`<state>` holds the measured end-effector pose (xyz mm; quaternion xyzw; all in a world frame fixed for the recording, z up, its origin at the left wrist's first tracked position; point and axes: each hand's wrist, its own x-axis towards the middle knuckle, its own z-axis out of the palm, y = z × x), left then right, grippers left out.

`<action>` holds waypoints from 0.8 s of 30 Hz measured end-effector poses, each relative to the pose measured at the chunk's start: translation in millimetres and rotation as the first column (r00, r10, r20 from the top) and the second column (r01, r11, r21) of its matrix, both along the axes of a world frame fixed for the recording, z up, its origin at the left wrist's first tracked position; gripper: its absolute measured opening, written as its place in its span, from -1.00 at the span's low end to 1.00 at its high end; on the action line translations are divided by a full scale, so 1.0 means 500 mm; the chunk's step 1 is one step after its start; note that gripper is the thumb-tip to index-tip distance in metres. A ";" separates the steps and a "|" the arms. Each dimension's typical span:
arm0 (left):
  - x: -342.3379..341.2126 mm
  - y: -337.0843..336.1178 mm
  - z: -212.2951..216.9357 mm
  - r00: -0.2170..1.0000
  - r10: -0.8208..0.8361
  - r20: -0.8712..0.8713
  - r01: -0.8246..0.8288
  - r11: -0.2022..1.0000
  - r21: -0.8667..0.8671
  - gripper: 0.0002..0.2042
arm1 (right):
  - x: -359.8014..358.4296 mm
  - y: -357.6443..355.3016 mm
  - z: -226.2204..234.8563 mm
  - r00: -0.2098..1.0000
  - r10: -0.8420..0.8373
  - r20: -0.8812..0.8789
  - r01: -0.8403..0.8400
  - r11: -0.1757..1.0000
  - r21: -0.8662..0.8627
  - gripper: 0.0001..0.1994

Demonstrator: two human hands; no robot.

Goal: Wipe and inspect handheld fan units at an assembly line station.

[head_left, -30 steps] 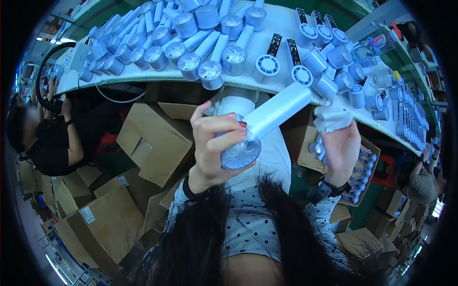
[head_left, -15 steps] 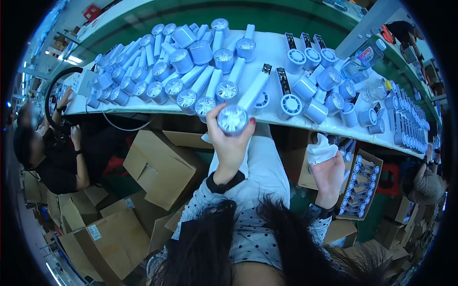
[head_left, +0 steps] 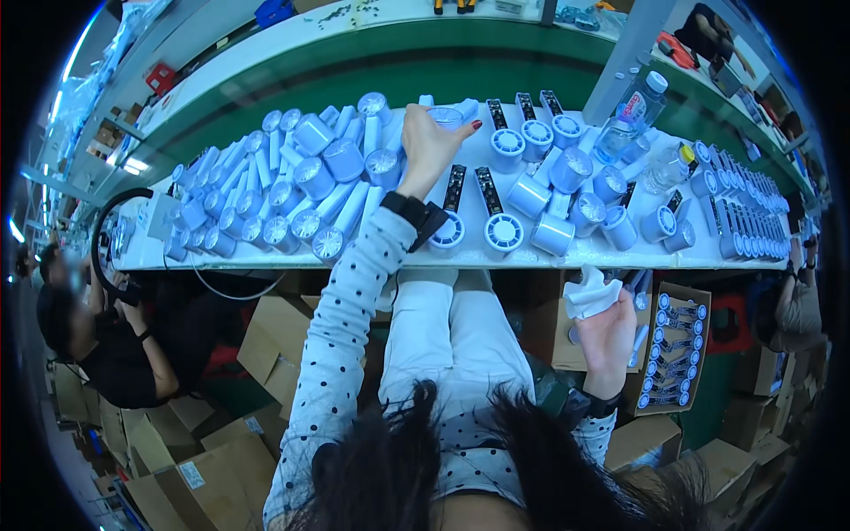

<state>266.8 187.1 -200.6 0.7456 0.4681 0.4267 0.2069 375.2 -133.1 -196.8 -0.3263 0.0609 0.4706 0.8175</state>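
Note:
My left hand (head_left: 431, 146) reaches over the table to the far side of the pile. Its fingers are curled round the round head of a pale blue handheld fan (head_left: 445, 115); much of that fan is hidden behind the hand. To the left lie many similar fans (head_left: 312, 181) with clear round fronts and straight handles. Below the table's front edge, at the right, my right hand (head_left: 609, 341) is palm up and holds a crumpled white cloth (head_left: 591, 294). Two fans with bared dark circuit boards, one of them a near fan (head_left: 503, 232), lie right of my left wrist.
Clear plastic bottles (head_left: 630, 115) stand at the table's back right. Rows of open-handled fans (head_left: 753, 234) line the right end. An open carton (head_left: 670, 354) of fan parts sits below at the right. Cardboard boxes (head_left: 230, 460) crowd the lower left, near a seated person (head_left: 115, 336).
My left hand has moved forward with the fan, from the table's front edge to its far side. The view has shifted too. My right hand still holds the cloth at nearly the same place.

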 end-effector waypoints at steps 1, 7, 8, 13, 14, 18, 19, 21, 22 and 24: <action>0.013 0.020 -0.008 0.999 -0.012 -0.030 0.013 0.999 0.041 -0.29 | 0.006 -0.009 -0.017 0.999 0.043 0.001 -0.043 0.998 0.040 -0.71; 0.075 0.109 -0.077 0.996 -0.077 -0.050 0.083 0.990 0.117 -0.22 | 0.003 -0.016 -0.006 0.999 0.042 -0.013 -0.042 0.999 0.005 -0.73; 0.078 0.115 -0.082 0.995 -0.075 -0.065 0.083 0.989 0.125 -0.20 | 0.005 -0.016 -0.005 1.000 0.021 -0.012 -0.021 1.000 -0.014 -0.73; 0.074 0.093 -0.060 0.966 -0.103 -0.237 0.097 0.995 -0.038 -0.23 | 0.023 -0.023 -0.008 0.985 -0.041 0.165 0.045 0.999 -0.019 -0.75; 0.065 0.098 -0.054 0.949 -0.132 -0.286 0.124 0.991 -0.046 -0.26 | 0.025 -0.019 -0.006 0.963 -0.025 0.269 0.032 0.999 -0.021 -0.76; 0.039 0.004 0.040 0.958 -0.244 -0.147 0.275 0.928 0.252 -0.50 | -0.006 0.035 0.072 0.839 0.035 0.543 0.023 0.995 -0.099 -0.82; 0.053 -0.059 0.074 0.923 -0.385 -0.019 0.376 0.889 0.261 -0.59 | 0.003 0.039 0.079 0.785 0.092 0.613 -0.003 0.990 -0.144 -0.84; 0.040 -0.186 0.099 0.714 -0.644 0.276 0.688 0.718 -0.107 -0.56 | 0.005 0.061 0.084 0.702 0.197 0.684 -0.067 0.975 -0.212 -0.83; 0.006 -0.240 0.101 0.577 -0.698 0.424 0.808 0.561 -0.178 -0.51 | -0.008 0.079 0.108 0.669 0.231 0.706 -0.137 0.972 -0.189 -0.83; -0.033 -0.334 0.130 0.483 -0.700 0.526 0.875 0.376 -0.304 -0.48 | -0.028 0.100 0.127 0.611 0.282 0.740 -0.243 0.956 -0.164 -0.83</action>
